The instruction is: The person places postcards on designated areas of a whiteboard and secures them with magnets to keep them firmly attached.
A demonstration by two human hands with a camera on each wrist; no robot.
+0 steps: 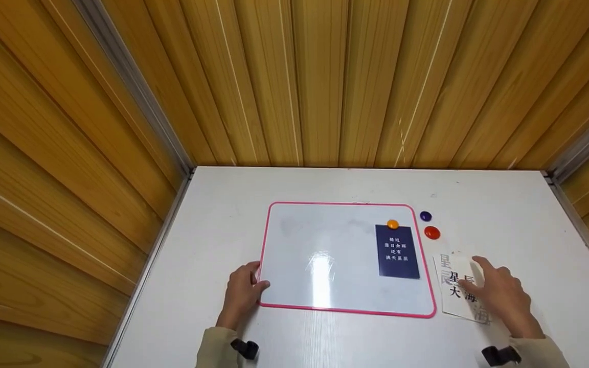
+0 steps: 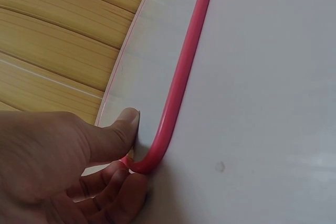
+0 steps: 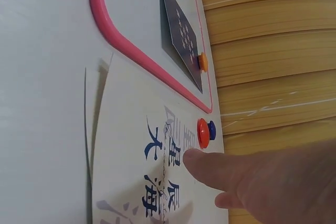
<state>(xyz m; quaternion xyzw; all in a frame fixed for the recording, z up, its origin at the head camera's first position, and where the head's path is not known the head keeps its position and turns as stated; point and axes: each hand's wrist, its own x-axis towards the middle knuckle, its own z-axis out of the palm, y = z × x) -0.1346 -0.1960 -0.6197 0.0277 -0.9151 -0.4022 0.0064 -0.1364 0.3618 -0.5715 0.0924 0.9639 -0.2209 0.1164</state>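
Observation:
A whiteboard (image 1: 325,255) with a pink frame lies on the table. My left hand (image 1: 243,291) grips its near left corner; in the left wrist view the thumb (image 2: 126,124) is on the face and the curled fingers are at the frame's underside. A dark blue card (image 1: 399,263) with white characters lies on the board's right part, an orange round magnet (image 1: 392,224) at its top edge. My right hand (image 1: 504,296) is over white cards (image 1: 455,304) printed with characters, right of the board. Its thumb and index finger are spread apart, the thumb tip at the top card's face.
A dark blue round magnet (image 1: 426,216) and a red round magnet (image 1: 432,233) lie beside the board's far right corner. The white table (image 1: 228,204) meets wood-patterned walls (image 1: 320,92) at the back and sides.

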